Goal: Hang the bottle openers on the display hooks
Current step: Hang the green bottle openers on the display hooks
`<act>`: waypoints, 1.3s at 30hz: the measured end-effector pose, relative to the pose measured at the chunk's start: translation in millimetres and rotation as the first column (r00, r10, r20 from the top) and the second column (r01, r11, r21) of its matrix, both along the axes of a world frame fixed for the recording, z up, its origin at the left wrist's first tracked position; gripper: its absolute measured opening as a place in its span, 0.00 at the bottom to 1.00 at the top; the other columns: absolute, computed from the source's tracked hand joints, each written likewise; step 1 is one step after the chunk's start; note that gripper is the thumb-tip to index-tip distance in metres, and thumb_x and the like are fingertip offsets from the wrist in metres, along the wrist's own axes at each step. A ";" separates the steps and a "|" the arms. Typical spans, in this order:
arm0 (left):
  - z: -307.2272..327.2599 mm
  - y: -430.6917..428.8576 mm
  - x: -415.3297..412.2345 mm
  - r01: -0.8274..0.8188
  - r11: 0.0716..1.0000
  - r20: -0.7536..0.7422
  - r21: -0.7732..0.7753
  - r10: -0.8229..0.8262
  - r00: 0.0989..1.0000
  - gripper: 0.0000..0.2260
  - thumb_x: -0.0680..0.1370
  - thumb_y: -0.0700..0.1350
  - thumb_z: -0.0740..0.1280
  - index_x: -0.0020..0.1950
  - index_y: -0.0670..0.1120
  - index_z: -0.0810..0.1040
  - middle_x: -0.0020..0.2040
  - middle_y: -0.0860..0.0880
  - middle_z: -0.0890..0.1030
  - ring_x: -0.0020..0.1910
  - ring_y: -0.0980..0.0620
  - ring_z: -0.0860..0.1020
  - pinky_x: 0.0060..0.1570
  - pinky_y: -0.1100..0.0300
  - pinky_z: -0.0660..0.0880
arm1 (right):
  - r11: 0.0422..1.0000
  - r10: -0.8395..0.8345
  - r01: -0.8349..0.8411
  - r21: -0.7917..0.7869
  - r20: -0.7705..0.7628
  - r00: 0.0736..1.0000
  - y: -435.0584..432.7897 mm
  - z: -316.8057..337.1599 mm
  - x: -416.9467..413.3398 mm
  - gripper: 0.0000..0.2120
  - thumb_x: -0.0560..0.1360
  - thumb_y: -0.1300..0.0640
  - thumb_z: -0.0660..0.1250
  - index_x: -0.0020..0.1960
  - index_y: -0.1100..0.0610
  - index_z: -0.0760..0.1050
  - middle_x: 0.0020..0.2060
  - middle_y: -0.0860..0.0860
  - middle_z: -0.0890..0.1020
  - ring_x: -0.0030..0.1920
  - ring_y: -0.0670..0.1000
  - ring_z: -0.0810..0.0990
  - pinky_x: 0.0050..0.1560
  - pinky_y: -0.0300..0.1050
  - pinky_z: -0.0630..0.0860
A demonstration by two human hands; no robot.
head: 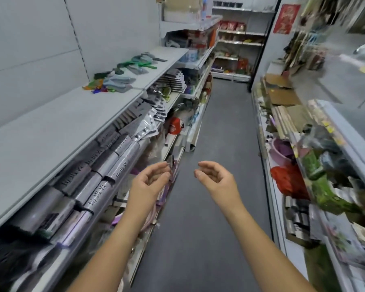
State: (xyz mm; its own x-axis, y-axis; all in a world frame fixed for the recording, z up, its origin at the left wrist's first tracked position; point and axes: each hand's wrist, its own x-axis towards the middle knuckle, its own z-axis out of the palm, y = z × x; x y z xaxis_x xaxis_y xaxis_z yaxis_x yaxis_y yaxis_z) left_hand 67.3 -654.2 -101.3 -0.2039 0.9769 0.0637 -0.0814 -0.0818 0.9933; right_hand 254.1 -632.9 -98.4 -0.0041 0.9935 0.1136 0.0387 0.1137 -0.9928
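Note:
A loose pile of bottle openers (122,75), grey, green, orange and blue, lies on the wide grey shelf (57,131) at the left, well ahead of my hands. My left hand (150,182) is raised over the aisle beside the shelf's lower edge, fingers loosely curled and holding nothing. My right hand (215,178) hovers about a hand's width to its right, also loosely curled and empty. I cannot make out display hooks in this blurred view.
Packaged goods (105,165) hang in rows under the left shelf. Right-hand shelves (316,157) carry mixed goods and a purple basin (280,150). A dark floor aisle (219,144) runs ahead to far shelves (236,45).

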 end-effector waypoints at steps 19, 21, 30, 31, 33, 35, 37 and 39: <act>68.7 395.6 -13.2 -0.359 0.933 -0.050 0.032 0.360 0.932 0.11 0.77 0.39 0.71 0.59 0.46 0.82 0.52 0.50 0.86 0.52 0.57 0.83 0.50 0.67 0.79 | 0.941 0.339 -0.339 0.002 0.014 0.941 455.8 49.4 -24.5 0.10 0.76 0.54 0.73 0.57 0.49 0.80 0.49 0.46 0.85 0.50 0.44 0.83 0.49 0.37 0.79; 70.9 436.3 -24.9 -0.383 0.923 -0.044 0.046 0.385 0.922 0.11 0.77 0.40 0.72 0.59 0.48 0.82 0.52 0.50 0.86 0.52 0.55 0.84 0.50 0.65 0.80 | 0.929 0.368 -0.369 0.006 0.031 0.929 501.9 50.1 -40.7 0.11 0.76 0.54 0.73 0.58 0.49 0.80 0.49 0.47 0.85 0.49 0.44 0.83 0.47 0.36 0.78; 85.3 573.3 -105.7 -0.536 0.842 -0.051 0.062 0.539 0.841 0.13 0.76 0.38 0.73 0.60 0.45 0.82 0.52 0.50 0.85 0.47 0.60 0.82 0.45 0.72 0.77 | 0.864 0.498 -0.503 0.025 0.102 0.861 674.4 74.7 -127.0 0.11 0.77 0.57 0.72 0.59 0.53 0.80 0.50 0.52 0.85 0.48 0.44 0.83 0.42 0.31 0.77; 87.3 583.1 -114.2 -0.559 0.828 -0.060 0.053 0.561 0.825 0.13 0.76 0.38 0.73 0.60 0.45 0.82 0.52 0.49 0.85 0.47 0.59 0.82 0.44 0.73 0.76 | 0.860 0.504 -0.509 0.030 0.109 0.857 690.7 77.3 -136.5 0.11 0.77 0.58 0.72 0.59 0.54 0.80 0.51 0.52 0.85 0.48 0.44 0.83 0.42 0.31 0.76; 90.7 595.4 -127.3 -0.592 0.805 -0.095 0.029 0.592 0.800 0.13 0.75 0.38 0.73 0.60 0.45 0.82 0.53 0.50 0.85 0.49 0.57 0.82 0.44 0.73 0.76 | 0.852 0.514 -0.522 0.043 0.124 0.849 717.0 80.3 -153.9 0.12 0.76 0.58 0.72 0.59 0.55 0.80 0.51 0.51 0.85 0.50 0.45 0.83 0.45 0.30 0.77; 88.5 603.4 -140.0 -0.623 0.782 -0.131 0.000 0.618 0.776 0.14 0.75 0.39 0.73 0.60 0.47 0.81 0.53 0.52 0.85 0.51 0.57 0.83 0.46 0.71 0.77 | 0.824 0.555 -0.565 0.039 0.138 0.820 740.3 77.9 -175.0 0.12 0.76 0.58 0.72 0.59 0.55 0.80 0.51 0.51 0.85 0.49 0.43 0.83 0.46 0.30 0.77; 89.5 607.3 -151.1 -0.671 0.742 -0.159 -0.016 0.660 0.734 0.15 0.75 0.38 0.73 0.61 0.47 0.81 0.53 0.53 0.85 0.51 0.59 0.83 0.48 0.70 0.78 | 0.780 0.613 -0.625 0.031 0.161 0.773 759.3 76.3 -197.5 0.11 0.76 0.58 0.72 0.58 0.54 0.80 0.49 0.49 0.85 0.46 0.40 0.82 0.45 0.29 0.76; 88.2 610.0 -161.8 -0.732 0.681 -0.200 -0.012 0.715 0.669 0.15 0.75 0.38 0.73 0.61 0.47 0.81 0.54 0.53 0.85 0.50 0.61 0.83 0.48 0.71 0.77 | 0.730 0.661 -0.682 0.041 0.211 0.720 778.9 73.4 -219.7 0.10 0.76 0.56 0.72 0.58 0.52 0.80 0.48 0.46 0.84 0.47 0.41 0.82 0.46 0.31 0.76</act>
State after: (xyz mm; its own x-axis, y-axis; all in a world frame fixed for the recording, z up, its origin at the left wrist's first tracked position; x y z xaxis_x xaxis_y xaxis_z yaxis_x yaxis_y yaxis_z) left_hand -94.5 -44.2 -13.2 -0.8433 0.5296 0.0912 0.1320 0.0396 0.9905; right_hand 34.4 146.1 -24.9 -0.6953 0.7026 0.1510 0.0764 0.2812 -0.9566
